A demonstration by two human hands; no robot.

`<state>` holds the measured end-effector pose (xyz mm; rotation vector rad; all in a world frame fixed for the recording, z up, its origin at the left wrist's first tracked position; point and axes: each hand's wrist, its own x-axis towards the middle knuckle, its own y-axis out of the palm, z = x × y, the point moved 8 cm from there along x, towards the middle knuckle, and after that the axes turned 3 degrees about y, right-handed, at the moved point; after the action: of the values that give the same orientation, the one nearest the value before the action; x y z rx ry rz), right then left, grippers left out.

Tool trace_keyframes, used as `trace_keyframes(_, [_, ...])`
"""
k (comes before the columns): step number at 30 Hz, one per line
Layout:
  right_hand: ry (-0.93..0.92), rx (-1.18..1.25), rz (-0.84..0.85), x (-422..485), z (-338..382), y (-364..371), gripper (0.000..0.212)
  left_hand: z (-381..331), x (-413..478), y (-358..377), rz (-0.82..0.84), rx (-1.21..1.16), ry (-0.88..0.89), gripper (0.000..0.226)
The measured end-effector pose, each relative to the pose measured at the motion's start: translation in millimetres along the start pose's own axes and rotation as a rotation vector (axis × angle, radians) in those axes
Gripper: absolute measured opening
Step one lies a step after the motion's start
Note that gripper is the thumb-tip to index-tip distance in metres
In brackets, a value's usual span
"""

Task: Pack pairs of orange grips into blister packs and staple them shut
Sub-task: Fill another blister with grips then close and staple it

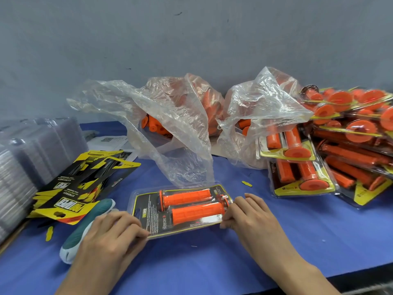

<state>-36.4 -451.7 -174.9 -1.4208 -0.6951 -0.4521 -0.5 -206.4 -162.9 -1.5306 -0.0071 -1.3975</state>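
Note:
A clear blister pack (148, 211) with a black and yellow card lies on the blue table in front of me. Two orange grips (191, 204) lie side by side inside it. My left hand (112, 233) holds the pack's near left edge, fingers curled over the rim. My right hand (248, 211) pinches the pack's right end, where the grips' flanges are hidden by my fingers. A teal and white stapler (85, 233) lies on the table just left of my left hand, partly under it.
Printed black and yellow cards (80, 188) are piled at the left beside stacked empty blister shells (32, 150). Two plastic bags of loose orange grips (176, 116) stand behind the pack. Filled packs (331, 150) are heaped at the right. The table's front edge runs lower right.

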Motion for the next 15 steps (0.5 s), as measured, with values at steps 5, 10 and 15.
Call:
trace_keyframes(5, [0.107,-0.031,-0.025,3,-9,3,0.019,-36,10,-13,-0.072,-0.036,0.139,0.027])
trace_keyframes(10, [0.19,0.049,0.195,9,-14,20,0.031,-86,7,-5,-0.038,-0.094,0.258,0.024])
trace_keyframes(15, [-0.055,0.144,0.129,4,45,11,0.043,-73,19,-1,-0.066,-0.01,0.135,0.029])
